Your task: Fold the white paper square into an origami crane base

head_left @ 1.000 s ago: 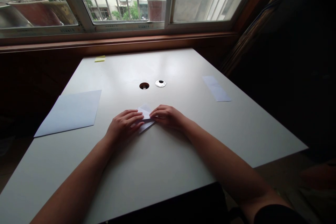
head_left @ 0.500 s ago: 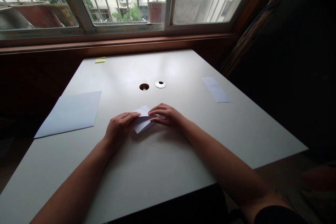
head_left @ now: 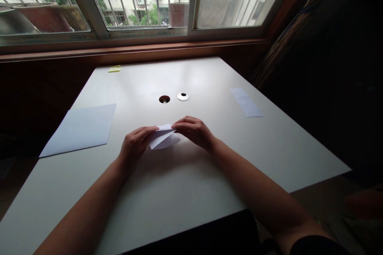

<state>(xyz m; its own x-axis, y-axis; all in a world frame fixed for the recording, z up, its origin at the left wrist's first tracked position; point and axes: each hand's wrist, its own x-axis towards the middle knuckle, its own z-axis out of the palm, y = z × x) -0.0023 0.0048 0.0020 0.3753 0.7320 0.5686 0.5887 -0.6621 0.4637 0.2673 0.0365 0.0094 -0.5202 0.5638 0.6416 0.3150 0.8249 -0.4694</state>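
Observation:
A folded sheet of white paper (head_left: 164, 139) is held between my two hands, over the middle of the table, with its flaps fanning toward me. My left hand (head_left: 138, 140) pinches its left end, fingertips along the top fold. At the right end of that fold, my right hand (head_left: 193, 130) is closed on the paper with thumb and fingers. The fingertips partly cover the paper's upper corners. A shadow lies on the table beneath it.
The white table (head_left: 185, 183) has a round hole (head_left: 164, 99) and beside it a round cover (head_left: 182, 97). A large paper sheet (head_left: 82, 129) lies left, a paper strip (head_left: 247, 102) right, yellow sticky notes (head_left: 114, 69) at the far left edge. A window (head_left: 146, 0) stands behind.
The folded paper has tipped up, its flaps now spread toward me. My right hand has shifted slightly, its fingers closing on the right end of the fold. My left hand stays nearly in place.

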